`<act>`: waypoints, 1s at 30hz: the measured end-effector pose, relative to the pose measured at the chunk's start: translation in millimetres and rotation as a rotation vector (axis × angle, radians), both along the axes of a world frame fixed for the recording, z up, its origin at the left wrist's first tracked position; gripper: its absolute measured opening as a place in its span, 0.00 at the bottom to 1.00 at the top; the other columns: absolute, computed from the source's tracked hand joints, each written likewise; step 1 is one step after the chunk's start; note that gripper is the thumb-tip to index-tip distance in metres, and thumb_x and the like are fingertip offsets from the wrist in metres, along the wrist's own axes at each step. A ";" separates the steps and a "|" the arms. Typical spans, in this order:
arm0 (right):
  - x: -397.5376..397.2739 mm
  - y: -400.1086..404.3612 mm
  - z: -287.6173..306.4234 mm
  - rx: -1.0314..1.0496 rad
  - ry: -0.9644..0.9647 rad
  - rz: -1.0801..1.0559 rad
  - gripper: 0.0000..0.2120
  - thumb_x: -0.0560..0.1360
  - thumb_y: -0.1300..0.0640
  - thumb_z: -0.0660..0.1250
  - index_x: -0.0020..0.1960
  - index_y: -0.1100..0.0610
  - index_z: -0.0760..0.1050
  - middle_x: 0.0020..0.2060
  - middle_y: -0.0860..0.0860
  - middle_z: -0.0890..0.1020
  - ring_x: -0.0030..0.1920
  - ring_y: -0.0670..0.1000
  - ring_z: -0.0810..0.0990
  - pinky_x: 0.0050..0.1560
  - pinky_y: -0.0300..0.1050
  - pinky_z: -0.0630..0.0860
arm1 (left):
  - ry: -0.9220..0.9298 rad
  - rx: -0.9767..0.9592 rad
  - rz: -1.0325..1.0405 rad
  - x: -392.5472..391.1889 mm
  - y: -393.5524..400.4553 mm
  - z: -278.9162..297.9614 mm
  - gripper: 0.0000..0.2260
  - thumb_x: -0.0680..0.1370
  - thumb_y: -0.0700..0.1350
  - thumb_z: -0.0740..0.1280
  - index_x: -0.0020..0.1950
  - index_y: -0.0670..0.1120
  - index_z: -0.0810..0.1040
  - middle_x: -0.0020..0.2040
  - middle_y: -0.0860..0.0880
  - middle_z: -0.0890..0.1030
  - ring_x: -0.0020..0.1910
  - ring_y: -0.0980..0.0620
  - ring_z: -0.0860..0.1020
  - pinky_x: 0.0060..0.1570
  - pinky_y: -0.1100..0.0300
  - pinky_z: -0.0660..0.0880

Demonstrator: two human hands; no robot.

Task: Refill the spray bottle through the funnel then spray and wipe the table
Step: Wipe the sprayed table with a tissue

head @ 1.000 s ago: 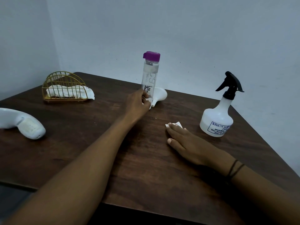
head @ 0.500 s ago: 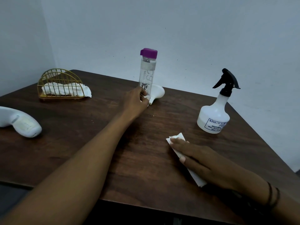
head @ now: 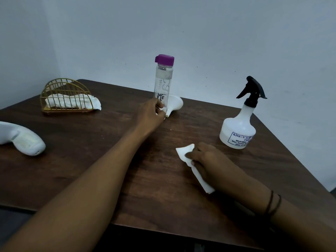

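Wiping stage: right hand (head: 209,160) presses the tissue (head: 189,160) flat on the surface (head: 91,160), fingers straight; left hand (head: 151,113) grips the water bottle (head: 162,82). Spray bottle (head: 238,128) stands nearby. Overlapping strokes and even pressure serve best.

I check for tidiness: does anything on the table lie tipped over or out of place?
Only the white funnel lies on its side behind the water bottle. The spray bottle stands upright; no spill shows.

cap (head: 164,60) purple | spray bottle (head: 237,132) white, black trigger | table (head: 94,160) dark woodgrain
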State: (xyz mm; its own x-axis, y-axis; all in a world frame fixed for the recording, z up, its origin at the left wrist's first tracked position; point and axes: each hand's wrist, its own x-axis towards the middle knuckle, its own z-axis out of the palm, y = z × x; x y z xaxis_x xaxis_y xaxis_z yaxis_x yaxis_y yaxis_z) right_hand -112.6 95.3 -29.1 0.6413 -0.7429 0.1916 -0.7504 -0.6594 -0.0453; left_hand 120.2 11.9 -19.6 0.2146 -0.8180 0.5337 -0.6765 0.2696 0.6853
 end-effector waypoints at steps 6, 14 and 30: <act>44.1 -36.8 4.2 -0.055 0.057 0.060 0.15 0.79 0.58 0.64 0.64 0.53 0.77 0.61 0.56 0.75 0.59 0.57 0.74 0.58 0.51 0.73 | 0.007 -0.006 0.008 -0.8 0.7 1.2 0.06 0.75 0.43 0.70 0.51 0.43 0.81 0.43 0.50 0.81 0.47 0.47 0.81 0.49 0.53 0.77; 67.3 -90.6 3.4 -0.170 0.012 -0.075 0.11 0.77 0.57 0.62 0.55 0.56 0.80 0.50 0.58 0.76 0.50 0.62 0.75 0.45 0.50 0.73 | -0.002 0.003 0.020 2.3 -1.3 1.2 0.06 0.73 0.43 0.70 0.49 0.46 0.80 0.42 0.53 0.79 0.47 0.46 0.81 0.49 0.52 0.78; 32.5 -61.5 2.6 -0.136 -0.031 0.021 0.07 0.75 0.62 0.66 0.41 0.58 0.82 0.37 0.54 0.76 0.39 0.55 0.75 0.38 0.43 0.64 | -0.040 0.016 0.008 3.9 -5.1 -2.6 0.04 0.74 0.44 0.69 0.48 0.47 0.80 0.45 0.51 0.82 0.46 0.50 0.80 0.47 0.55 0.77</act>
